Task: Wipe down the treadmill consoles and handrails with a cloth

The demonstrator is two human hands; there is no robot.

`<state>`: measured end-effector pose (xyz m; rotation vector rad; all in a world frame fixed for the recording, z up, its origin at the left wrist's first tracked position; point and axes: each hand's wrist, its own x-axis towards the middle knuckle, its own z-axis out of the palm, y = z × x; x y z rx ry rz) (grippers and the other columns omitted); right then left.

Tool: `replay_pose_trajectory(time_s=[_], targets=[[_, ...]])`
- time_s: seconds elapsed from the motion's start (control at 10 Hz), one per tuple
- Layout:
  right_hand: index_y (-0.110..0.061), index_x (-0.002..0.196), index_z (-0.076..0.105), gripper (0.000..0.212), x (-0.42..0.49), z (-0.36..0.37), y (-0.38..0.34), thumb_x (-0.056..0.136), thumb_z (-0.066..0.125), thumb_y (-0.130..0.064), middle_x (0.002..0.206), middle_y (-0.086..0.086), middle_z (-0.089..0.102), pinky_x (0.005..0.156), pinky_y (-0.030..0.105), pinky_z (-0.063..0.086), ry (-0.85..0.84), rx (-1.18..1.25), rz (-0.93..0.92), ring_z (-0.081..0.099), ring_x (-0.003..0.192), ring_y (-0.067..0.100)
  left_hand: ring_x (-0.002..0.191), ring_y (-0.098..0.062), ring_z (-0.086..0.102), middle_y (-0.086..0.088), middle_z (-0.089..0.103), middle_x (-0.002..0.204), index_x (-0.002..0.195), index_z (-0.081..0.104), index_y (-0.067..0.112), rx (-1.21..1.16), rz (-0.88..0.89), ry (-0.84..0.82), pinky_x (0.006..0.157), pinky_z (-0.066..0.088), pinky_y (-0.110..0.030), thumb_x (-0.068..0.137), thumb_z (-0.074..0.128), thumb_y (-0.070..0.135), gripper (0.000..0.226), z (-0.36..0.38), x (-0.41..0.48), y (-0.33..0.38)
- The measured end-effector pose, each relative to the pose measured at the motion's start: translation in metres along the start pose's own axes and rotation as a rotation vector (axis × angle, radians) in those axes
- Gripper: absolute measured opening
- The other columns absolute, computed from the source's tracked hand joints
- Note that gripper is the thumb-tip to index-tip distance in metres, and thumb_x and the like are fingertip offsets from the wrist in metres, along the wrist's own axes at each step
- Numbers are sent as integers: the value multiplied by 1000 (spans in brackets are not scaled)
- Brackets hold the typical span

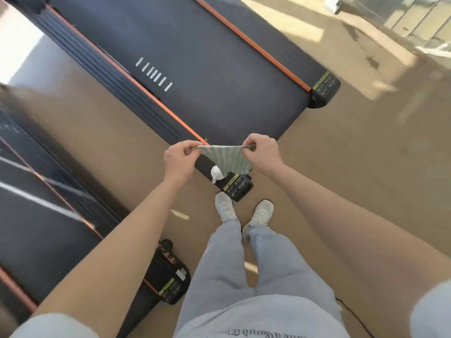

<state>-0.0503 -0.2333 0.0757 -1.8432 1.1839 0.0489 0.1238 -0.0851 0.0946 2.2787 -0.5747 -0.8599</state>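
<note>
I hold a pale green striped cloth [225, 158] stretched between both hands at about waist height. My left hand [181, 158] pinches its left top corner and my right hand [262, 153] pinches the right top corner. The cloth sags between them, with a white tag or patch [216, 173] at its lower edge. Below lies the rear end of a dark treadmill deck [207, 76] with orange side stripes. A second treadmill [48, 215] lies to the left, blurred. No console or handrail is in view.
The floor [353, 179] is tan, with sunlit patches to the right. My feet in pale sneakers [244, 213] stand just behind the near treadmill's rear corner cap [238, 187]. A black cable [353, 315] runs along the floor at lower right. Pale lockers or cabinets [415, 18] stand at top right.
</note>
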Motion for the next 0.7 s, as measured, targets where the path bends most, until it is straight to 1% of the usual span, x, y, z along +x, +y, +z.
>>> replay_pose_trajectory(time_s=[0.1,0.2,0.3,0.4,0.5,0.6,0.7], targets=[[-23,80,65,8,21,19,-14,87,66,-18,83,-8,67,80,33,51,-26,-17,-47,63,85,16,60,-7,62,1,72,69,89,76,38,-206,-106,58,67,54,-27,94,66,18,22,-3,14,-16],[-23,85,69,6,32,42,-14,87,65,-19,89,-6,70,86,37,54,-53,-7,-74,66,90,17,69,-8,68,4,76,78,88,78,28,-368,-215,134,77,58,-30,92,65,10,22,1,15,-38],[-17,97,73,13,34,61,0,88,65,-14,93,-5,70,90,36,54,-109,-28,-84,66,91,14,72,-5,69,11,75,76,78,79,26,-430,-355,210,77,56,-26,89,68,21,16,21,6,-66],[-14,109,73,22,30,82,31,88,64,-10,103,-3,71,94,37,54,-217,-54,-55,67,98,16,68,-15,59,4,69,67,68,76,19,-370,-518,335,68,47,-27,83,68,34,23,56,-13,-93],[-10,122,68,36,24,93,63,86,65,-5,119,3,69,103,36,47,-421,-146,-92,64,113,21,64,-17,40,-1,50,65,62,57,20,-257,-700,404,61,38,-18,89,62,28,29,96,-37,-112],[-9,142,54,55,28,100,95,89,69,-12,151,8,49,111,27,32,-780,-331,-97,47,138,24,80,-22,52,4,58,87,82,65,33,-302,-914,238,74,41,-28,92,60,27,13,134,-52,-120],[-17,144,52,54,36,97,108,92,68,-21,151,4,49,114,26,31,-1019,-470,-78,43,141,21,77,-12,57,8,63,103,118,68,28,-392,-993,93,68,42,-24,93,65,25,26,156,-57,-123]])
